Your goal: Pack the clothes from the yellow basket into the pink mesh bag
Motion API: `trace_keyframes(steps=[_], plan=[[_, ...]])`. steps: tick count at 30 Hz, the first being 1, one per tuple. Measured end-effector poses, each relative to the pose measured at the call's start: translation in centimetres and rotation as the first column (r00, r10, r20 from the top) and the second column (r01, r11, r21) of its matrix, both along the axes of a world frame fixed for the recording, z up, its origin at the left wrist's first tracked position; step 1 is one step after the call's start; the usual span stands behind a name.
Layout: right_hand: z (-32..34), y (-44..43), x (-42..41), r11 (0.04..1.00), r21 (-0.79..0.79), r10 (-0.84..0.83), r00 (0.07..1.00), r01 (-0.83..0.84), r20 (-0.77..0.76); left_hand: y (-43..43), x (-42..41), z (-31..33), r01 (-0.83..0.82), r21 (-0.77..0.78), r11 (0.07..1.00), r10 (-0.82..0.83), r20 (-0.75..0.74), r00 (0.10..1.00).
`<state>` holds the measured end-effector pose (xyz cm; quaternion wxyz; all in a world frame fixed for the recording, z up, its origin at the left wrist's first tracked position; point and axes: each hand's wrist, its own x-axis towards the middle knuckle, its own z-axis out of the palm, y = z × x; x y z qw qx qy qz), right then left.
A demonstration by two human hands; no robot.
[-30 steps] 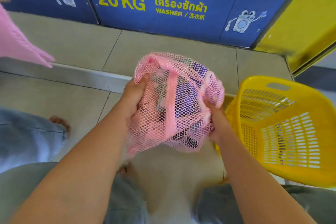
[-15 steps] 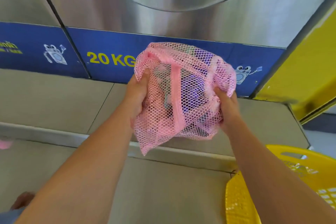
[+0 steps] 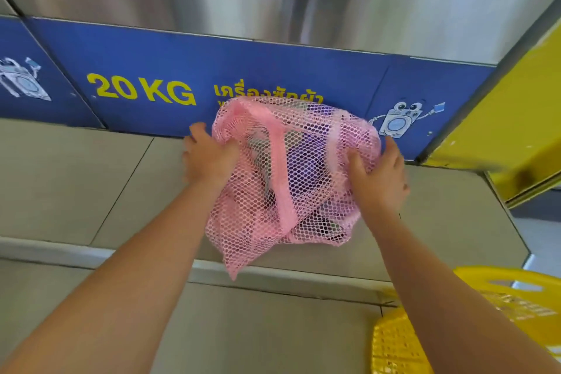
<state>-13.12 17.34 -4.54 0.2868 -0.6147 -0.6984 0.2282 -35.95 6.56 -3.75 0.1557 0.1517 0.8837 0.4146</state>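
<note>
The pink mesh bag [image 3: 291, 176] bulges with clothes; purple and dark fabric shows through the netting. I hold it out in front of me over the tiled step, close to the washer's blue panel. My left hand [image 3: 208, 156] grips its left side and my right hand [image 3: 379, 174] grips its right side. A loose corner of mesh hangs down below. The yellow basket [image 3: 397, 343] stands at the bottom right, partly hidden by my right forearm; I cannot see clothes in the part that shows.
A steel washing machine front [image 3: 334, 9] with a blue "20 KG" panel [image 3: 151, 70] fills the top. Its yellow door [image 3: 510, 118] stands open at the right. A raised tiled step [image 3: 76, 179] with a metal edge runs across below.
Both hands carried the full bag up from over my lap and forward towards the washer's blue panel. The view rose, so the basket dropped to the bottom right corner.
</note>
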Motion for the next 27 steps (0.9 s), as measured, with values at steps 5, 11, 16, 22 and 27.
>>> trace_keyframes(steps=[5, 11, 16, 22, 27], plan=[[2.0, -3.2, -0.1, 0.902, 0.241, 0.252, 0.89, -0.358, 0.38, -2.2, 4.0, 1.3, 0.106, -0.201, 0.974, -0.194, -0.495, 0.847], [0.5, -2.8, -0.5, 0.832, 0.174, 0.344, 0.737, -0.526, 0.582, -0.1, 6.8, 0.9, 0.434, -0.506, 0.745, -0.664, -0.623, 0.414], [-1.1, 0.3, -0.4, 0.872, 0.097, 0.306, 0.69, -0.48, 0.656, 3.4, 4.0, -1.6, 0.355, -0.572, 0.74, -0.635, -0.419, 0.649], [-4.2, 3.0, -2.2, 0.884, -0.029, 0.385, 0.69, -0.467, 0.613, 5.4, 0.6, -4.0, 0.447, -0.582, 0.679, -0.691, -0.302, 0.657], [-1.2, 2.7, -1.9, 0.846, -0.174, 0.484, 0.588, -0.504, 0.648, 3.7, 0.4, -0.9, 0.504, -0.664, 0.553, -0.785, -0.211, 0.583]])
